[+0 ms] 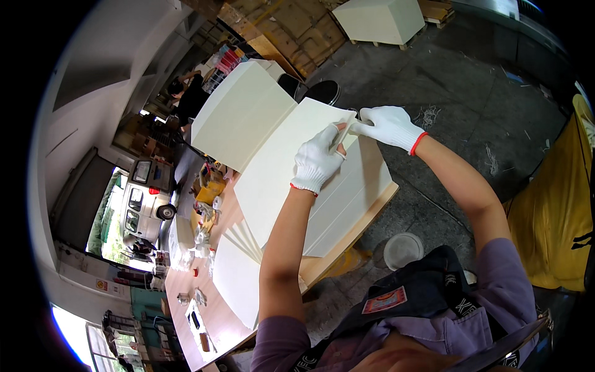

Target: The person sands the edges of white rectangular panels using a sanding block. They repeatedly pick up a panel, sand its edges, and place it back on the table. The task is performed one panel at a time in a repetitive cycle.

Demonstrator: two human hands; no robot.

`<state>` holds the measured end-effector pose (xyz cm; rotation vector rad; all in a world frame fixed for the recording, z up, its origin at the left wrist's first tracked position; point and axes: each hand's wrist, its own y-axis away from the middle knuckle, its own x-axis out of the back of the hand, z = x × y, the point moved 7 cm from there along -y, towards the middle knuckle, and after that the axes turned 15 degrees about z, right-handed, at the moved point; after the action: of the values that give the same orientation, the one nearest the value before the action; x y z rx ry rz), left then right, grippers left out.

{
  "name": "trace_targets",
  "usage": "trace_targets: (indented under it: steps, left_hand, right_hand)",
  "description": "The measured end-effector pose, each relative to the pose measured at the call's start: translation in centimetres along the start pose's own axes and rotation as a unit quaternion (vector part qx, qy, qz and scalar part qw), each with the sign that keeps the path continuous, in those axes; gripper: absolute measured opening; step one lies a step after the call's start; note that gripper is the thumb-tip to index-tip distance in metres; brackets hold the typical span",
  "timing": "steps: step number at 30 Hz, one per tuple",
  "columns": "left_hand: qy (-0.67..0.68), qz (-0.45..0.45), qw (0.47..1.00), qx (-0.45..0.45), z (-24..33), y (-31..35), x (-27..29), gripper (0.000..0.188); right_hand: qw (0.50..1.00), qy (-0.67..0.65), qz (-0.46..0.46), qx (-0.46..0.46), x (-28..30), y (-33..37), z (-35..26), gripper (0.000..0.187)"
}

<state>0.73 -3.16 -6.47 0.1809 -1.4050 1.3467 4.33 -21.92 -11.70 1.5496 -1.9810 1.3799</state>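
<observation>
A large cream sheet (279, 167) lies at the top of a stack (350, 201) on the table (227, 325), its corner and edge raised a little near the table's front side. The left hand (319, 158), in a white knit glove with a red cuff, is narrowed on that raised edge, bare fingertips showing. The right hand (392, 128), gloved alike, is at the corner with thumb and fingers close together; whether they pinch it cannot be told. Further along the same stack, loose layers (243, 240) fan out over the table's left part. A taller cream pile (245, 115) rises toward the table's far end. On the table's left part are a yellow container (211, 189) of supplies, a small red cap (196, 272) and a dark-and-brown tool (199, 328) on a white strip. At the table's front side, the person's dark apron (427, 276) bears a red rectangular printed label (384, 300), and its black straps carry pale lettering. A white tub (403, 251) is on the floor before the table, with yellow fabric (551, 204) well to its right. Beyond the table are a round black stool (325, 93), a pale block on a pallet (381, 22), a co-worker in dark clothing (189, 100), a light-coloured van (144, 201) and a small wall sign (101, 285), too small to read.
</observation>
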Motion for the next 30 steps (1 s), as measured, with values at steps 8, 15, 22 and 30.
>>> trace_targets:
  steps: [8,15,22,30]
  left_hand:
    - [-0.043,-0.018,0.998,0.031,-0.9,-2.3,-1.0,0.041]
    - [0.064,-0.028,0.995,0.065,-2.2,-1.4,-1.4,0.04]
    - [0.147,-0.041,0.981,0.117,-2.6,-0.9,-1.8,0.042]
    - [0.138,-0.048,0.98,0.137,-2.4,-1.0,-1.4,0.043]
  right_hand:
    - [0.967,0.05,0.136,0.207,2.1,-0.9,-2.9,0.045]
    - [0.969,-0.226,0.1,-0.022,-0.6,-1.4,-1.8,0.047]
    - [0.951,-0.264,0.126,-0.104,-1.5,-0.5,-1.2,0.054]
    - [0.957,-0.235,0.126,-0.117,-1.8,-0.4,-0.9,0.061]
